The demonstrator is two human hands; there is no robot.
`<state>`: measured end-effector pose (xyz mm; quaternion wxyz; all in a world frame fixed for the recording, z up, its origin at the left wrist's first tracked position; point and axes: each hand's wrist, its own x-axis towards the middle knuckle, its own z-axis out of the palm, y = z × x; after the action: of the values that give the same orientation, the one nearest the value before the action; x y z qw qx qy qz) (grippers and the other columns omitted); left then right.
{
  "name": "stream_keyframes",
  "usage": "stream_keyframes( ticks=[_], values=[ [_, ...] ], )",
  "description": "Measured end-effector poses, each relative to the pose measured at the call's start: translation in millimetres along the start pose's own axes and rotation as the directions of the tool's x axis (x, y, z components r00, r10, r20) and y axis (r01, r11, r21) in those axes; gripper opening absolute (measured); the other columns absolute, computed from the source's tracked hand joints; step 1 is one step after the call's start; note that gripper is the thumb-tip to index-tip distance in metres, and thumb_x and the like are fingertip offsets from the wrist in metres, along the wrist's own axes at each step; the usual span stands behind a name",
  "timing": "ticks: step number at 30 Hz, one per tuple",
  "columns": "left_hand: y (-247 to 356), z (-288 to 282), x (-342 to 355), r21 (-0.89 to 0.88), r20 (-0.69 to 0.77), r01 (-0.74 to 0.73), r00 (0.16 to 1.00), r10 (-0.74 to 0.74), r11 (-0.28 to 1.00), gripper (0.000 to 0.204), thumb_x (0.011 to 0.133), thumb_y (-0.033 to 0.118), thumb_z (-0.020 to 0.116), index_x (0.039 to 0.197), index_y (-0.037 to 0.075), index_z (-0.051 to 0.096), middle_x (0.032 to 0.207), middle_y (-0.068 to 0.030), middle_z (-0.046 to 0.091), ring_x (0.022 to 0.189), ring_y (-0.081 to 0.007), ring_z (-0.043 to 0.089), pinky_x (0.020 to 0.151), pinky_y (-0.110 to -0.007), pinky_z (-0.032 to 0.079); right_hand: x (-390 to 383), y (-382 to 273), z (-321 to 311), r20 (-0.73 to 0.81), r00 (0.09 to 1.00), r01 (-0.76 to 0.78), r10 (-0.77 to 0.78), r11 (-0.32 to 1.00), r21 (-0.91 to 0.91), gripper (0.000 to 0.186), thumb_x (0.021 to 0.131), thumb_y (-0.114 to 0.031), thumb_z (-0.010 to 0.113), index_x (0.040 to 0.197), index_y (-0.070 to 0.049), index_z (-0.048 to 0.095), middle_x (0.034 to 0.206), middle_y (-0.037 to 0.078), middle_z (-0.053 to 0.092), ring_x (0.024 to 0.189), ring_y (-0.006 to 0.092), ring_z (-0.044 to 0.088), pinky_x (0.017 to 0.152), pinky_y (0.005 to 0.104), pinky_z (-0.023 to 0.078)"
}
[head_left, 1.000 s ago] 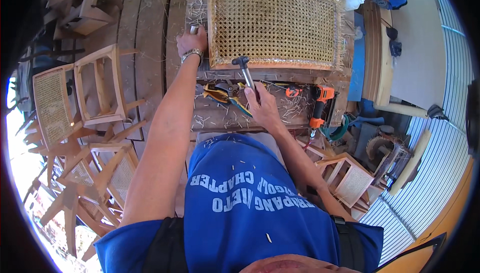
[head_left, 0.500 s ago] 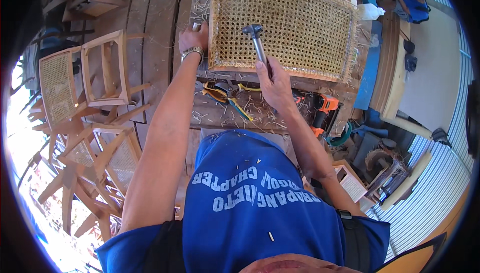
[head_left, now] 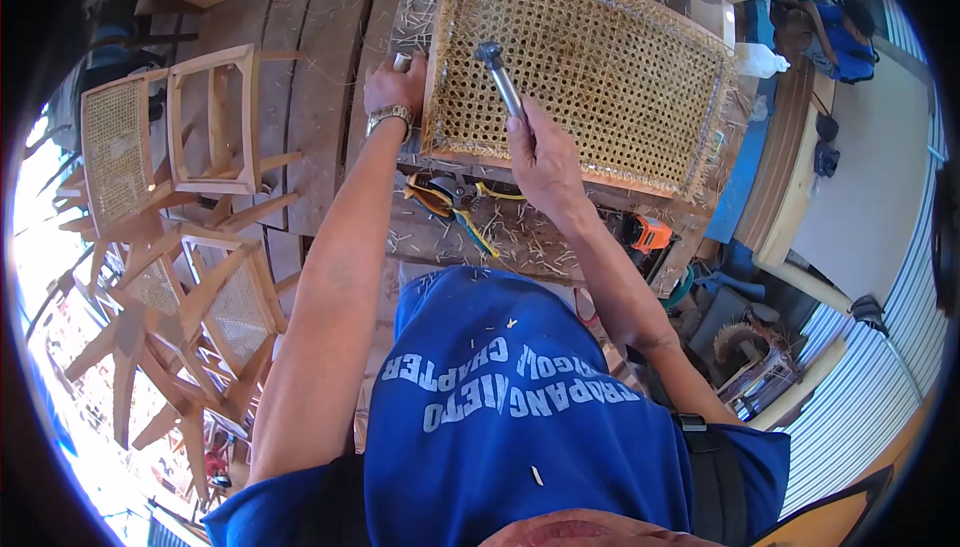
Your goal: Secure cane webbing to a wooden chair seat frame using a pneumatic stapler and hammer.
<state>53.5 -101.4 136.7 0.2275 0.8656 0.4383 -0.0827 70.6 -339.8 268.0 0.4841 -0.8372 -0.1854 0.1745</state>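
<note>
A wooden frame with a woven cane panel (head_left: 590, 67) lies on the plank workbench, pale cane ends fraying along its borders. My right hand (head_left: 545, 152) is closed round the handle of a hammer (head_left: 505, 87), its head above the left part of the weave. Beside the frame's left edge, my left hand (head_left: 388, 87) is closed on a pale rod (head_left: 402, 63); only its rounded end shows above the fist, and the rest is hidden. A metal-banded watch (head_left: 388, 119) sits on my left wrist.
Yellow-handled pliers (head_left: 455, 207) and cane scraps lie on the near bench edge. An orange-and-black power tool (head_left: 648, 235) rests at its right. A white bottle (head_left: 760, 61) stands beyond the panel's right edge. Wooden chair frames (head_left: 215, 127) crowd the left; a toothed circular blade (head_left: 738, 342) is lower right.
The hammer head has shifted left over the weave, nearer the frame's left edge. My left hand stays beside that edge, still gripping the rod. The whole view has shifted slightly.
</note>
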Motion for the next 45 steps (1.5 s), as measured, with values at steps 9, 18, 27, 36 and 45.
stream_keyframes(
  ticks=[9,18,27,36,45],
  values=[
    [4.7,-5.9,-4.3,-0.022,-0.034,0.027,0.999,-0.027,0.999,0.06,0.081,0.059,0.055,0.11,0.008,0.071,0.111,-0.027,0.065,0.112,-0.039,0.059,0.096,-0.046,0.048,-86.3,28.4,-40.6,0.541,0.824,-0.117,0.167,0.985,-0.126,0.021,0.095,-0.024,0.06,0.104,-0.005,0.059,0.07,0.014,0.057,0.061,0.0309,0.056,0.058,0.0396,0.045],
    [4.8,-8.4,0.2,-0.007,0.057,-0.011,0.998,0.011,1.0,0.069,0.084,0.064,0.049,0.11,0.005,0.071,0.115,-0.0229,0.066,0.116,-0.0376,0.057,0.103,-0.043,0.042,-184.4,93.8,-50.0,0.082,0.996,-0.013,0.039,0.955,-0.296,0.046,0.081,-0.018,0.074,0.122,-0.004,0.058,0.103,0.016,0.063,0.098,0.0379,0.059,0.086,0.0455,0.048],
    [-3.6,2.2,7.5,-0.004,0.076,0.048,0.996,-0.047,0.999,0.073,0.082,0.067,0.048,0.115,0.005,0.069,0.119,-0.0248,0.064,0.122,-0.0352,0.055,0.104,-0.042,0.043,-250.5,191.9,-121.0,-0.383,0.702,-0.711,0.601,0.558,-0.428,0.064,0.083,-0.038,0.074,0.122,0.003,0.044,0.111,0.024,0.061,0.1,0.0432,0.061,0.087,0.0482,0.046],
    [14.7,-16.5,-3.4,-0.044,0.122,0.074,0.99,-0.069,0.996,0.07,0.083,0.063,0.048,0.116,0.004,0.068,0.119,-0.0248,0.064,0.116,-0.0377,0.059,0.102,-0.044,0.046,-260.8,222.3,-85.7,-0.617,0.774,-0.518,0.14,0.701,-0.49,0.071,0.083,-0.022,0.071,0.134,0.007,0.032,0.114,0.028,0.061,0.104,0.0463,0.06,0.09,0.0473,0.047],
    [15.1,-24.0,-11.9,-0.042,0.101,0.059,0.993,-0.055,0.997,0.07,0.086,0.06,0.048,0.116,0.0,0.067,0.121,-0.0247,0.064,0.12,-0.0373,0.057,0.102,-0.045,0.045,-225.9,133.2,-284.0,-0.328,0.629,-0.762,0.705,0.473,-0.442,0.033,0.078,-0.025,0.076,0.101,-0.002,0.069,0.088,0.013,0.071,0.083,0.0254,0.068,0.078,0.0386,0.052]
  ],
)
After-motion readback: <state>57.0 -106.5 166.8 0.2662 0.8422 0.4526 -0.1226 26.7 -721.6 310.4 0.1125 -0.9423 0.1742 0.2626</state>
